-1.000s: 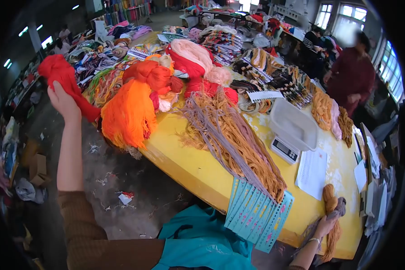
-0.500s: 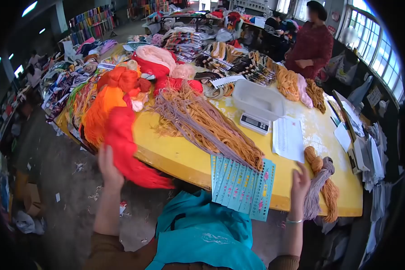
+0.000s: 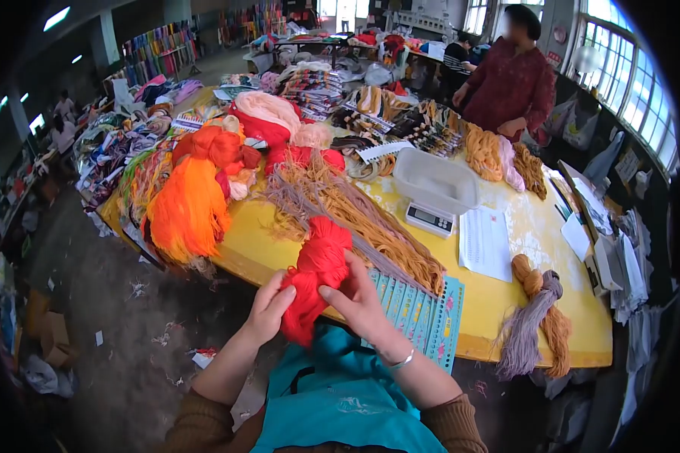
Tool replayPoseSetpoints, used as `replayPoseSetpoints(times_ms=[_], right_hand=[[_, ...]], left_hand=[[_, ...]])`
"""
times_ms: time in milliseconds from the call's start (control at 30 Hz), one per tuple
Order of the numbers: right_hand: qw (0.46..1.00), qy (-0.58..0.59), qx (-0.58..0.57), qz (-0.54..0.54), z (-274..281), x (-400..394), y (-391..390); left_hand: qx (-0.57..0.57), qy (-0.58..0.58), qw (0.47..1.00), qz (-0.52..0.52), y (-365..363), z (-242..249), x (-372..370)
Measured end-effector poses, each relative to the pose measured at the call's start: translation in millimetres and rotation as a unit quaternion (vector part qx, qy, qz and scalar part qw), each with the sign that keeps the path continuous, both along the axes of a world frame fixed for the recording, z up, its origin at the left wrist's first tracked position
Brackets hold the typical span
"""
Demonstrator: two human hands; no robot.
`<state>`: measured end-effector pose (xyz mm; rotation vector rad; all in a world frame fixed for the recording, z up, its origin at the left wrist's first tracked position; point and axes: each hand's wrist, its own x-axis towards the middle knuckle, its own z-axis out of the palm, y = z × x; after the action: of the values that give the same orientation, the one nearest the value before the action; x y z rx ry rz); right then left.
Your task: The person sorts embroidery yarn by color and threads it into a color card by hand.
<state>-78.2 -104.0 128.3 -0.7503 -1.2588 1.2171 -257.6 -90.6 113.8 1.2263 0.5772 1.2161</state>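
A red yarn skein [image 3: 315, 275] is bunched upright in front of me, just off the near edge of the yellow table [image 3: 499, 298]. My left hand [image 3: 268, 306] grips its lower left side. My right hand [image 3: 357, 297] grips its right side, fingers wrapped into the yarn. Behind the skein lie long tan and grey yarn strands [image 3: 355, 208] and a fan of teal colour cards [image 3: 419, 306]. A twisted orange and grey hank [image 3: 536, 313] hangs over the table's right front edge.
An orange yarn bundle [image 3: 185, 208] hangs off the table's left edge. A scale with a white tub [image 3: 433, 189] and a paper sheet [image 3: 485, 243] sit mid-table. Several yarn piles cover the far table. A person in a dark red top [image 3: 510, 83] stands at the back right.
My left hand swung the red skein from high on the left down to my front. My right hand let go of the orange and grey hank and took hold of the red skein.
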Motion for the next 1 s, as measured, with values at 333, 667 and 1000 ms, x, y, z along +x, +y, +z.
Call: replayPoseSetpoints(times_ms=[333,667,1000], right_hand=[[0.976,-0.1,0.044,-0.186,-30.4,8.8,29.1],[0.876,-0.332,0.205,-0.284,-2.3,25.2,32.6],[0.872,-0.373,0.249,-0.195,-0.4,31.3,37.3]], left_hand=[[0.33,0.334,0.849,0.243,22.9,24.9,21.3],[0.151,0.28,0.947,0.037,78.7,13.5,31.1],[0.102,0.349,0.931,-0.021,84.2,20.4,2.8]])
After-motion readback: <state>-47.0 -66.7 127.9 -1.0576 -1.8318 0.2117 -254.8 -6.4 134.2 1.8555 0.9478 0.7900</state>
